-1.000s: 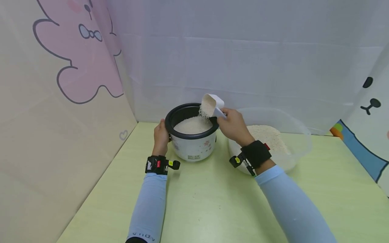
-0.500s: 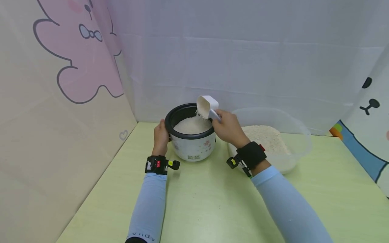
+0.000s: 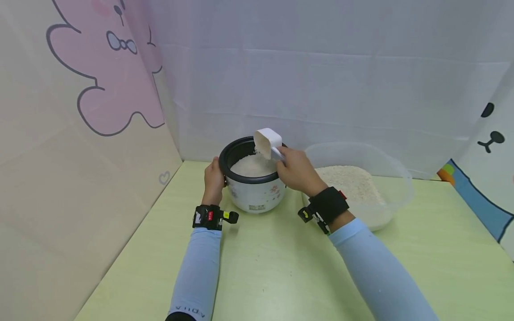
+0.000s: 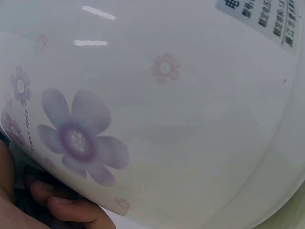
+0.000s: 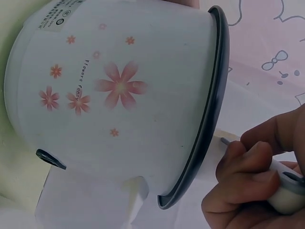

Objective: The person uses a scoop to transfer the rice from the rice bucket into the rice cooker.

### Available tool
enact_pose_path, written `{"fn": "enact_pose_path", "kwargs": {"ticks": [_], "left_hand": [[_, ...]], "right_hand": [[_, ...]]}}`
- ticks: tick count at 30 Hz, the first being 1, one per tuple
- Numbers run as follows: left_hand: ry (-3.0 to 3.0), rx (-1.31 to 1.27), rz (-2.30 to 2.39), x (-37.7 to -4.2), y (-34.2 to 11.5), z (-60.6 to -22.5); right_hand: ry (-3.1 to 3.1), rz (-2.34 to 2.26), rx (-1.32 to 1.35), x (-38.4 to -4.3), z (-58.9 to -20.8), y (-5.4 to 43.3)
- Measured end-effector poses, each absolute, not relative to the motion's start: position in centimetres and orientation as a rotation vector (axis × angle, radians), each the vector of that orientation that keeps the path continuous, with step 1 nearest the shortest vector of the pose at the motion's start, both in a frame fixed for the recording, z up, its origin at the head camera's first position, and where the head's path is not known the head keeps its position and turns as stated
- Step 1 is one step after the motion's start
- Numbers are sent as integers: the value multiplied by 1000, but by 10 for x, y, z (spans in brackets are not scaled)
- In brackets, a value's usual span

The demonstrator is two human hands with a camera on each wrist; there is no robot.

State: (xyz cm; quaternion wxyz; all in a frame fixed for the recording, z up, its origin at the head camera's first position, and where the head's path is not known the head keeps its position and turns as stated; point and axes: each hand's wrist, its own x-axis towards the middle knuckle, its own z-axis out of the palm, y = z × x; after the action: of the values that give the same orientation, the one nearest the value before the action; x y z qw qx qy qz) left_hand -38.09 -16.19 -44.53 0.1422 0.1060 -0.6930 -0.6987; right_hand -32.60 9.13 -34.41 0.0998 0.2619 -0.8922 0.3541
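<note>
Right hand point(image 3: 300, 171) grips a white scoop point(image 3: 272, 135) by the handle point(image 3: 278, 154), tilted over rice point(image 3: 253, 166) near the one o'clock rim of a flower-patterned rice cooker point(image 3: 257, 194); left hand point(image 3: 214, 180) holds the cooker at nine o'clock, with a translucent tub point(image 3: 383, 218) of grain point(image 3: 353, 180) standing at three.

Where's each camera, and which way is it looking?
On the head: looks forward and down at pot, scoop, tub; shows left grip, right grip, sleeves.
On the left wrist: looks at the pot's side; shows left fingers.
On the right wrist: looks at the pot's side and rim; shows right fingers.
Both wrist views share the pot.
</note>
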Motion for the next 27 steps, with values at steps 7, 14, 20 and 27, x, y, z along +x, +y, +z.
{"fn": "enact_pose_path", "kwargs": {"ticks": [7, 14, 20, 27], "left_hand": [[-1989, 310, -2007, -381, -162, -445], [-1992, 292, -2005, -381, -161, -446], [-1966, 271, -2019, -381, -162, -448], [-1961, 257, -2013, -381, -161, -447]], "right_hand": [[-2625, 1014, 829, -324, -343, 91], [-2622, 933, 832, -325, -347, 89], [-2602, 874, 853, -325, -351, 90], [-2639, 816, 880, -326, -351, 94]]}}
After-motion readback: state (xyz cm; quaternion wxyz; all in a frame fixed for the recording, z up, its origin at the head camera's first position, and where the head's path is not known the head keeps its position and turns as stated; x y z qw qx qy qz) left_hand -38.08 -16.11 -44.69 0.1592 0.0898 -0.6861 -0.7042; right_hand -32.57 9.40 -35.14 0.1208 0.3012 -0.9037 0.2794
